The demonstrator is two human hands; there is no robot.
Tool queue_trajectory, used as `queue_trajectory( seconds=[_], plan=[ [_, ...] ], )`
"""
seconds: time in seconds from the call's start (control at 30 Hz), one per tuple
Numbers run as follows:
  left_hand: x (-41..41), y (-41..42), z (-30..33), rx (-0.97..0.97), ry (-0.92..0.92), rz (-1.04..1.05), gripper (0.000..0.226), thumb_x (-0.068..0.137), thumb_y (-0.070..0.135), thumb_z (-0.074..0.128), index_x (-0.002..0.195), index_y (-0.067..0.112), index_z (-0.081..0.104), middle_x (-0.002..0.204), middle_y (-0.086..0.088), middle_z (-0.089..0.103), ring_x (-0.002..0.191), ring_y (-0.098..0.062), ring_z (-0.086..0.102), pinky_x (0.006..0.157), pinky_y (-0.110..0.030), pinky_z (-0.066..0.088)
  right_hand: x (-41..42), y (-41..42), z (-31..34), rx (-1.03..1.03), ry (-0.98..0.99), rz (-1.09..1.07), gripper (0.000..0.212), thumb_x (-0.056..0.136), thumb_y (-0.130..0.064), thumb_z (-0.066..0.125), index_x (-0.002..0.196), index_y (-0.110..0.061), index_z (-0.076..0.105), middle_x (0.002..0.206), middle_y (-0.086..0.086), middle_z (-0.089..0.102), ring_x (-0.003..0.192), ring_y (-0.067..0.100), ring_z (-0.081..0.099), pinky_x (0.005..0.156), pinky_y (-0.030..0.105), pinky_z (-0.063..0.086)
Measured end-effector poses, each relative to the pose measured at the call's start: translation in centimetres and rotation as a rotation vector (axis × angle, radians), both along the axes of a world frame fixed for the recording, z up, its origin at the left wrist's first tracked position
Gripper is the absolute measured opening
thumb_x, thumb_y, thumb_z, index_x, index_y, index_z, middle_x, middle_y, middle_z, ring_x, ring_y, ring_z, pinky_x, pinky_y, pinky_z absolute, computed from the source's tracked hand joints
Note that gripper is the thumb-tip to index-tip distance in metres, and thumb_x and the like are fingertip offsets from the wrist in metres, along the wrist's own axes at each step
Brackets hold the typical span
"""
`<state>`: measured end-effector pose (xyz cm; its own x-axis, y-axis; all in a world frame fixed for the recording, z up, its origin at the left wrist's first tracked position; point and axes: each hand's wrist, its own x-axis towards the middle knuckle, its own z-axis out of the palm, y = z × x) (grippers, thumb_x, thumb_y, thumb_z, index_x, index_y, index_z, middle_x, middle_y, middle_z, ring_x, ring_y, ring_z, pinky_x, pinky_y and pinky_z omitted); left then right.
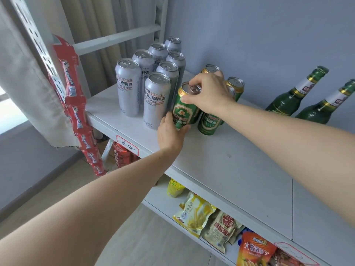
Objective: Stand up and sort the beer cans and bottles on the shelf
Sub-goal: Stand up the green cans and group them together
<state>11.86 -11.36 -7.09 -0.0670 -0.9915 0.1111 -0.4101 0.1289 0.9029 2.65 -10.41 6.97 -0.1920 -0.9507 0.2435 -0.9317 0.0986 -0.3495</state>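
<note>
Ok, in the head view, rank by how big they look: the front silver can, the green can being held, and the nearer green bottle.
1. Green bottle, though its base is hidden behind the arm.
2. Silver can, close behind; its nearness to the camera makes this unsure.
3. Green can, held by both hands.

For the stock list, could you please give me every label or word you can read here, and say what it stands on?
"SHENGFEITE", "小麦啤酒", "WHEAT BEER": front silver can and the silver can beside it.
"啤酒": green can right of the held green can; its brand line is blurred.
"大波浪薯": orange snack bag.
Handwritten shelf tag: not legible.
Green bottles' labels, red sachets: too blurred.
</note>
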Motion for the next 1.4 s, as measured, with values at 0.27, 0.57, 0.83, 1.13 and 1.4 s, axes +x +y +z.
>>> queue_trajectory(
  seconds=[0.27,0.57,0.83,1.13,1.4],
  plan=[
    [-0.5,0.7,-0.9,0.069,-0.013,0.009,0.034,0.086,0.024,0.067,0.109,0.005,0.05,0.114,-0.013,0.059,0.1,-0.029,0.053,0.073,-0.03,0.038,-0.3,-0.3,-0.9,-0.053,0.076,-0.032,0.046,0.073,-0.052,0.075,0.098,-0.014,0.068,0.104,0.0,0.065,0.108,0.026,0.042,0.083,0.033,0.036],
    [-0.7,1.7,-0.1,0.118,-0.059,0.039,0.036,0.087,0.026,0.065,0.111,0.004,0.049,0.115,-0.014,0.059,0.104,-0.031,0.055,0.076,-0.034,0.041,-2.6,1.7,-0.5,-0.155,-0.008,-0.012,0.04,0.082,-0.043,0.07,0.114,-0.019,0.068,0.116,0.0,0.062,0.114,0.022,0.047,0.08,0.023,0.027],
    [-1.5,5.2,1.2,0.157,-0.044,0.075,0.044,0.089,0.027,0.064,0.118,0.005,0.039,0.125,-0.011,0.047,0.11,-0.03,0.05,0.082,-0.035,0.041,-7.2,7.1,0.1,-0.226,-0.007,-0.104,0.032,0.087,-0.035,0.068,0.112,-0.015,0.068,0.114,0.001,0.066,0.11,0.021,0.052,0.08,0.022,0.031],
    [-6.3,11.7,2.6,0.098,-0.145,-0.07,0.049,0.091,0.033,0.06,0.129,0.009,0.04,0.133,-0.005,0.042,0.119,-0.024,0.048,0.087,-0.033,0.041,-12.8,15.7,-0.8,-0.206,-0.054,-0.209,0.029,0.085,-0.028,0.07,0.108,-0.012,0.07,0.112,0.005,0.067,0.107,0.025,0.059,0.09,0.029,0.044],
    [-14.6,20.4,3.6,0.038,-0.185,-0.25,0.05,0.092,0.034,0.058,0.134,0.014,0.039,0.137,-0.001,0.04,0.116,-0.022,0.052,0.088,-0.037,0.049,-20.1,27.2,-2.7,-0.126,-0.048,-0.358,0.027,0.083,-0.025,0.071,0.108,-0.014,0.07,0.113,0.007,0.066,0.107,0.026,0.06,0.092,0.035,0.046]
  ],
)
